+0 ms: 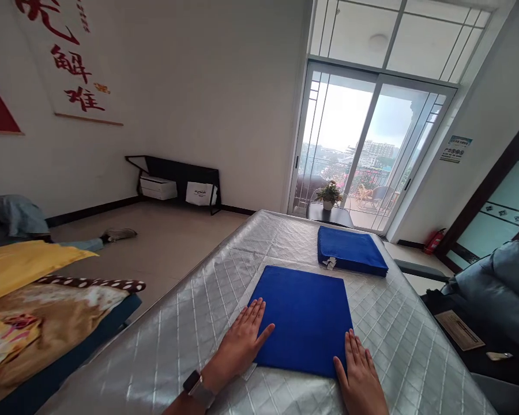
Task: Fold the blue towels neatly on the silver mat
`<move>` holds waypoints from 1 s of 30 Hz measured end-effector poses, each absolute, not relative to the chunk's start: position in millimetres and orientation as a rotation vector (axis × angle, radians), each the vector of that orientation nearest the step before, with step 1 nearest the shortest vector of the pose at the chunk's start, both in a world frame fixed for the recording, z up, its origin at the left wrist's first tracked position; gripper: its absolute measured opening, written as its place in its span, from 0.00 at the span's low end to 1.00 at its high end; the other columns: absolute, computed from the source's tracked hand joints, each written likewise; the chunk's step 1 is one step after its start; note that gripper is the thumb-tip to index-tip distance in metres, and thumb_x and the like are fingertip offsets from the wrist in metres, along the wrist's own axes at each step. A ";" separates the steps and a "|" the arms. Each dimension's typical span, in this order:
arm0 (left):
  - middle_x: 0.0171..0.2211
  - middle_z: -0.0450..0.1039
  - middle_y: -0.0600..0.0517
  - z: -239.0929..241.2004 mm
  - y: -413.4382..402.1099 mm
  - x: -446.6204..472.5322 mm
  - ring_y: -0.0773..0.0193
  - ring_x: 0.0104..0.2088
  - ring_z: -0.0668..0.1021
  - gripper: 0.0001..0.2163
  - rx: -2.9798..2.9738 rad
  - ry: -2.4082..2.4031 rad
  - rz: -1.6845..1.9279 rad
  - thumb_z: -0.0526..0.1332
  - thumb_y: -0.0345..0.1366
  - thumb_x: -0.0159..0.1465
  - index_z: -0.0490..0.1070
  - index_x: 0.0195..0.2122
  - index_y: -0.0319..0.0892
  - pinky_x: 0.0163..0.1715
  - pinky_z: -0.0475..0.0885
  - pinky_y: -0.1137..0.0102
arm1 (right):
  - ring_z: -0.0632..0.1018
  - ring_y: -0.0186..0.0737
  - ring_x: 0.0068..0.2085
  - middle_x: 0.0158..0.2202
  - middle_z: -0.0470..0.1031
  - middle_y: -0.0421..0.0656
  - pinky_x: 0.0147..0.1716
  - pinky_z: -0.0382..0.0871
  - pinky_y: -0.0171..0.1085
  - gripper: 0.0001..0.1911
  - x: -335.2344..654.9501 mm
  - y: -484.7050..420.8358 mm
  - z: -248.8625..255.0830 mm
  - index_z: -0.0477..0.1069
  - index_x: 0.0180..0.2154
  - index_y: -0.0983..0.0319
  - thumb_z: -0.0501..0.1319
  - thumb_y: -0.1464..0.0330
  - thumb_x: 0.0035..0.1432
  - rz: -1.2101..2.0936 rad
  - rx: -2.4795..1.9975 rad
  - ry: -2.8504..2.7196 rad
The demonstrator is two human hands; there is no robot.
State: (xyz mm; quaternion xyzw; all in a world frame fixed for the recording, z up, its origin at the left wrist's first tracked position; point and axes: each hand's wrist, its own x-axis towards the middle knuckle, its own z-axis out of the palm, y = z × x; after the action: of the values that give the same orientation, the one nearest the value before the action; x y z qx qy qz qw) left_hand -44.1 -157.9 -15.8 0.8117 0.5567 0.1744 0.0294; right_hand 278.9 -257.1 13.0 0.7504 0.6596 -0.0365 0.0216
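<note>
A flat blue square of folded fabric (305,320) lies in front of me on a silver quilted cover (190,323). My left hand (245,333) rests on its left edge, fingers stretched out and thumb apart, with a watch on the wrist. At the right edge lies my right hand (360,369), also flat, its thumb and fingertips touching the blue fabric. Neither hand grips anything. Just beyond, to the right, sits a thicker blue folded stack (351,249) with a white tag at its near left corner.
A low bed with a brown patterned blanket (69,314) and yellow cloth (26,265) stands at left, a person's leg (84,243) beyond it. A potted plant (328,195) stands past the far edge. At right is a dark sofa (497,282).
</note>
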 end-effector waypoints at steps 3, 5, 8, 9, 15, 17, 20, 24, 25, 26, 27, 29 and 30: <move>0.73 0.49 0.43 -10.2 -157.9 -45.9 0.53 0.72 0.56 0.35 2.488 1.710 0.506 0.43 0.58 0.72 0.50 0.72 0.39 0.70 0.55 0.53 | 0.46 0.44 0.73 0.74 0.40 0.44 0.71 0.42 0.49 0.38 275.4 -260.5 15.6 0.45 0.72 0.68 0.37 0.53 0.70 -0.097 2.348 2.038; 0.73 0.49 0.42 -5.6 -157.1 -47.2 0.52 0.72 0.57 0.35 2.471 1.723 0.486 0.42 0.58 0.73 0.51 0.72 0.38 0.70 0.56 0.53 | 0.46 0.44 0.73 0.74 0.40 0.43 0.72 0.42 0.49 0.38 275.1 -261.0 18.0 0.45 0.72 0.68 0.38 0.53 0.70 -0.132 2.354 2.049; 0.73 0.49 0.40 3.1 -159.7 -40.4 0.52 0.72 0.56 0.35 2.484 1.739 0.496 0.41 0.57 0.73 0.50 0.72 0.35 0.70 0.57 0.53 | 0.46 0.45 0.73 0.74 0.40 0.44 0.72 0.42 0.49 0.38 276.2 -261.5 19.5 0.46 0.72 0.68 0.38 0.53 0.70 -0.181 2.350 2.068; 0.73 0.48 0.41 6.0 -163.2 -33.6 0.52 0.72 0.56 0.35 2.511 1.722 0.519 0.41 0.57 0.73 0.48 0.72 0.36 0.70 0.57 0.53 | 0.46 0.45 0.73 0.74 0.41 0.44 0.72 0.42 0.49 0.38 276.7 -261.8 18.8 0.47 0.72 0.68 0.39 0.53 0.70 -0.183 2.352 2.078; 0.73 0.48 0.48 13.5 -209.6 52.7 0.55 0.71 0.58 0.32 2.838 1.087 0.514 0.44 0.54 0.74 0.38 0.74 0.47 0.68 0.61 0.60 | 0.49 0.48 0.73 0.73 0.45 0.48 0.71 0.46 0.52 0.36 282.8 -261.9 2.2 0.52 0.70 0.69 0.42 0.55 0.70 -0.100 2.375 2.171; 0.73 0.49 0.47 11.3 -222.5 80.0 0.55 0.71 0.59 0.34 2.921 0.905 0.514 0.45 0.55 0.74 0.35 0.74 0.45 0.68 0.60 0.61 | 0.51 0.49 0.72 0.72 0.46 0.49 0.70 0.48 0.53 0.35 286.3 -260.7 -4.9 0.54 0.70 0.68 0.43 0.56 0.70 -0.065 2.331 2.222; 0.71 0.53 0.43 5.5 -229.4 96.5 0.55 0.70 0.61 0.37 3.037 0.779 0.573 0.45 0.56 0.73 0.31 0.74 0.40 0.67 0.59 0.63 | 0.54 0.51 0.71 0.72 0.49 0.50 0.69 0.51 0.54 0.33 291.4 -258.3 -14.1 0.59 0.68 0.66 0.45 0.57 0.69 -0.033 2.286 2.269; 0.70 0.56 0.44 -3.8 -225.6 70.2 0.56 0.68 0.64 0.39 3.101 0.901 0.624 0.47 0.56 0.73 0.27 0.73 0.42 0.65 0.62 0.65 | 0.55 0.52 0.71 0.71 0.50 0.50 0.68 0.54 0.55 0.34 295.8 -256.0 -22.1 0.59 0.68 0.68 0.45 0.55 0.69 -0.030 2.341 2.284; 0.70 0.57 0.45 -5.9 -224.9 57.7 0.56 0.68 0.65 0.39 3.094 0.978 0.620 0.48 0.56 0.73 0.26 0.73 0.43 0.65 0.63 0.65 | 0.55 0.53 0.71 0.71 0.50 0.50 0.68 0.54 0.55 0.35 296.4 -255.8 -22.9 0.58 0.68 0.67 0.45 0.54 0.69 -0.047 2.341 2.292; 0.70 0.57 0.45 -7.8 -224.9 44.1 0.56 0.68 0.65 0.39 3.081 1.068 0.612 0.48 0.55 0.73 0.26 0.73 0.43 0.64 0.63 0.65 | 0.55 0.52 0.71 0.71 0.50 0.49 0.68 0.54 0.56 0.35 296.8 -255.8 -23.3 0.58 0.69 0.67 0.45 0.54 0.69 -0.064 2.342 2.295; 0.70 0.57 0.45 -9.4 -225.7 29.7 0.56 0.68 0.66 0.38 3.064 1.158 0.601 0.48 0.55 0.73 0.26 0.73 0.43 0.63 0.64 0.65 | 0.55 0.52 0.71 0.71 0.50 0.49 0.68 0.54 0.56 0.35 297.1 -255.9 -23.1 0.58 0.69 0.67 0.45 0.54 0.69 -0.077 2.348 2.294; 0.70 0.56 0.45 -11.2 -229.1 1.1 0.56 0.68 0.66 0.38 3.034 1.306 0.572 0.49 0.54 0.73 0.27 0.73 0.44 0.63 0.65 0.66 | 0.54 0.52 0.71 0.71 0.50 0.49 0.69 0.53 0.56 0.35 297.2 -256.6 -21.6 0.57 0.69 0.67 0.45 0.54 0.69 -0.103 2.355 2.293; 0.70 0.56 0.46 -11.4 -231.6 -12.2 0.56 0.68 0.66 0.37 3.025 1.354 0.555 0.49 0.54 0.73 0.28 0.73 0.44 0.63 0.65 0.66 | 0.53 0.52 0.71 0.72 0.49 0.49 0.69 0.53 0.55 0.35 297.1 -256.9 -20.6 0.56 0.69 0.67 0.45 0.53 0.69 -0.117 2.350 2.288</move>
State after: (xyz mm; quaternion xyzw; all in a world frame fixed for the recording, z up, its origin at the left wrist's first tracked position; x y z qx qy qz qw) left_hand -12.2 -231.6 -11.4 0.8948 0.4006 0.1641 -0.1091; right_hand 297.1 -256.9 -20.6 0.7143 0.6954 -0.0355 -0.0703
